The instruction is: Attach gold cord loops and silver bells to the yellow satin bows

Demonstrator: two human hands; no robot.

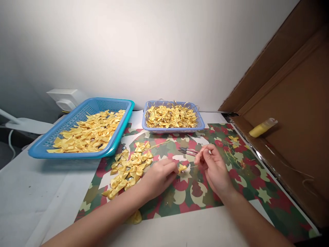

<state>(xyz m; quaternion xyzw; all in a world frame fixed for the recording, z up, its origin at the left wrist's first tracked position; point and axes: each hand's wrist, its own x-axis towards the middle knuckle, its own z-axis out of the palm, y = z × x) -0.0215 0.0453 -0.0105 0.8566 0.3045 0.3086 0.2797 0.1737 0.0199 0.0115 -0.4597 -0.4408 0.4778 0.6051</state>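
Observation:
My left hand (164, 174) is closed, its fingertips pinching a small yellow ribbon bow (182, 168) with a shiny bead at its middle. From the bow a thin cord (193, 166) runs across to my right hand (212, 168), whose fingers are pinched together around its end. Just beyond the right fingers lies a pair of thread snips (189, 151), blades pointing left. Several loose yellow bows (133, 166) are spread beside my left hand, and gold cords (157, 145) lie behind it.
A blue basket (46, 147) of yellow bows stands at the left. Another basket (173, 130), with corded bows, sits by the wall. Cord scraps (233, 157) lie on the patterned mat (180, 209). At right, a yellow bottle (262, 128) is against a cardboard panel (290, 113).

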